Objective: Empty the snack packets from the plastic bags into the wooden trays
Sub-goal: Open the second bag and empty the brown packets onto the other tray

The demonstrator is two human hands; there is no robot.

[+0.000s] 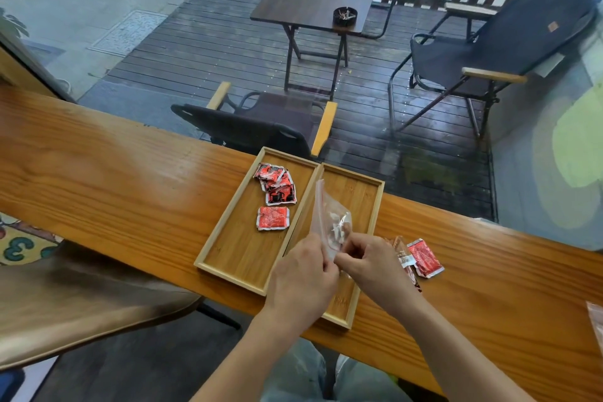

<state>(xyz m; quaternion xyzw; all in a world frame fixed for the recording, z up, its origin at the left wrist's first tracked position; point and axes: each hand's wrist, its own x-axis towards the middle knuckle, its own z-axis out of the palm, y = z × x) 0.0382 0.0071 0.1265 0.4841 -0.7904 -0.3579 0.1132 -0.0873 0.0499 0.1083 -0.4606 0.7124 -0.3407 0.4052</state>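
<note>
Two wooden trays lie side by side on the counter. The left tray (228, 248) holds several red snack packets (275, 186), with one more red packet (273, 218) lying apart nearer me. Over the right tray (375, 202) I hold a clear zip bag (329, 215) with pale packets inside. My left hand (303, 274) and my right hand (368, 261) both pinch the bag's near edge. Right of my right hand, a red packet (424, 258) lies on the counter beside another plastic bag (404, 258) that my hand partly hides.
The long wooden counter (114, 179) runs along a window. A further clear bag (595, 320) shows at the right edge. A wooden seat (81, 297) stands below left. Outside are a folding table and dark chairs.
</note>
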